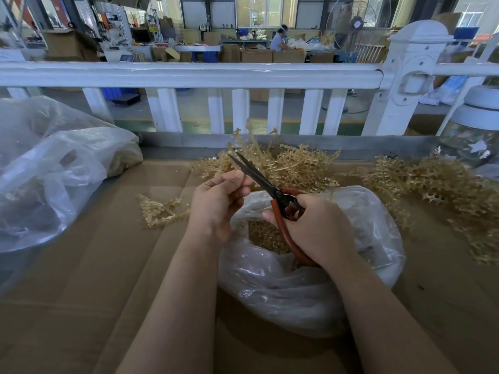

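We see the scissors (260, 179) over the mouth of the clear bag (297, 292). Their long axis runs on a slant, with the red handles low on the bag's right side and the dark blades pointing up and away to its far left. The tips are just apart. Our right hand (316, 228) is curled through and around the handles, hiding most of them; one red loop curves down toward the bag's opening. Our left hand (216, 203), above the bag's left edge, pinches a thin tan strip (243, 182) against the blades. The strip is mostly covered by fingers and hard to make out. Beyond the bag lies a tangled pile of tan sprues (297, 168), its outlines blurred. Small tan pieces show dimly inside the bag.
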`<state>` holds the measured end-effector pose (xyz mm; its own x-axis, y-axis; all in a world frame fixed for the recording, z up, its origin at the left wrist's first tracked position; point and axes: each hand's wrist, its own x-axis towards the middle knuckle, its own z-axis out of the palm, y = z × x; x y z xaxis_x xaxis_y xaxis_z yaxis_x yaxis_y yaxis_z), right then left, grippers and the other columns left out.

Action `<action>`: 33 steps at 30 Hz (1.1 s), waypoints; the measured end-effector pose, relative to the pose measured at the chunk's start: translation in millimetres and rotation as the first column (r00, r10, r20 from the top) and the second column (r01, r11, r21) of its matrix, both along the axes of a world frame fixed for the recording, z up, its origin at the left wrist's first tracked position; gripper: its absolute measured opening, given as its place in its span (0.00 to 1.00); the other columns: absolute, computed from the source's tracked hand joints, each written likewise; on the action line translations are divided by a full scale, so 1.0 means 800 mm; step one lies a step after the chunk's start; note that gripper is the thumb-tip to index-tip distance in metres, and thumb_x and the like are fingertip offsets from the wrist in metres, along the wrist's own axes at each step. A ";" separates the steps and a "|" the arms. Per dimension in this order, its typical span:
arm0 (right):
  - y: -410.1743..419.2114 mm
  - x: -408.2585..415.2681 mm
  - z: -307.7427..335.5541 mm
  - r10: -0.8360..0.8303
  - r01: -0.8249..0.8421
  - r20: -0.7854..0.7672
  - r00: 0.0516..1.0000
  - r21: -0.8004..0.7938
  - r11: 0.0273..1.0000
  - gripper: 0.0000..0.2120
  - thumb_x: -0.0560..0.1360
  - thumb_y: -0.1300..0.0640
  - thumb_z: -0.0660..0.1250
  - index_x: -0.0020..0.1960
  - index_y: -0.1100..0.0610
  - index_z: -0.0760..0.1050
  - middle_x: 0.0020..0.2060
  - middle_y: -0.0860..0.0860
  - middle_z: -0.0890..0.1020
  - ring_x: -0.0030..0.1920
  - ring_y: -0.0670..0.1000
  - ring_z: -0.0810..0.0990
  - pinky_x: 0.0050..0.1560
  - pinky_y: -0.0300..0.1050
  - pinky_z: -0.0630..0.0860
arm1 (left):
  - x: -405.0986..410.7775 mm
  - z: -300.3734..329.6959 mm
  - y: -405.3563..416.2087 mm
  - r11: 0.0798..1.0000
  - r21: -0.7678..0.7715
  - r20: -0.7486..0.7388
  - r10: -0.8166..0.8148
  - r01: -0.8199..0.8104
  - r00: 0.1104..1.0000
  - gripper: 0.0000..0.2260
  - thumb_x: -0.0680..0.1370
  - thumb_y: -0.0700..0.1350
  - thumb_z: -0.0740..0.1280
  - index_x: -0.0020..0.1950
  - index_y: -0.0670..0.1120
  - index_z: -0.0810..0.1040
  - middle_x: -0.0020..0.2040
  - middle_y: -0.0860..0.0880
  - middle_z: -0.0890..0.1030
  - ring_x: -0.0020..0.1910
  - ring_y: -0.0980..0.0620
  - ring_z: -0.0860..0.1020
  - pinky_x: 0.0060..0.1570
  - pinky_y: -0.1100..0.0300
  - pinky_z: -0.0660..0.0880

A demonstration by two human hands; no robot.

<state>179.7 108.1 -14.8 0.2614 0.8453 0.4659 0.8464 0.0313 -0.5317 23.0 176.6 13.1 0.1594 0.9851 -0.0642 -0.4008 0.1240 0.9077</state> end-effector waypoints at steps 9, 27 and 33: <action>0.000 0.002 0.000 0.049 -0.048 0.036 0.998 -0.015 0.999 0.25 0.67 0.26 0.63 0.45 0.46 0.81 0.26 0.35 0.72 0.30 0.36 0.74 0.28 0.31 0.68 | -0.003 -0.002 0.003 0.992 -0.126 0.088 0.039 -0.028 0.995 0.06 0.80 0.38 0.65 0.45 0.43 0.80 0.32 0.52 0.81 0.29 0.59 0.77 0.29 0.68 0.73; 0.007 -0.003 0.007 0.108 -0.087 -0.604 0.790 0.063 0.994 0.13 0.74 0.47 0.74 0.37 0.56 0.82 0.31 0.52 0.84 0.35 0.53 0.84 0.46 0.58 0.82 | 0.008 -0.001 -0.009 0.968 0.043 -0.152 -0.239 0.248 0.959 0.12 0.63 0.45 0.74 0.45 0.44 0.84 0.35 0.53 0.83 0.34 0.59 0.74 0.34 0.68 0.71; 0.005 -0.003 0.010 0.103 -0.062 -0.604 0.790 0.088 0.994 0.10 0.76 0.53 0.73 0.38 0.56 0.81 0.32 0.52 0.84 0.35 0.51 0.84 0.45 0.53 0.83 | 0.009 0.000 -0.009 0.966 0.067 -0.132 -0.238 0.249 0.962 0.11 0.63 0.41 0.74 0.44 0.44 0.82 0.37 0.52 0.84 0.33 0.58 0.76 0.32 0.69 0.73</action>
<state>177.0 112.3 -6.7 0.4386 0.8521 0.2857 0.3430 0.1352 -0.9296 29.9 169.4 12.9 0.3910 0.9202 -0.0181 -0.2535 0.1266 0.9590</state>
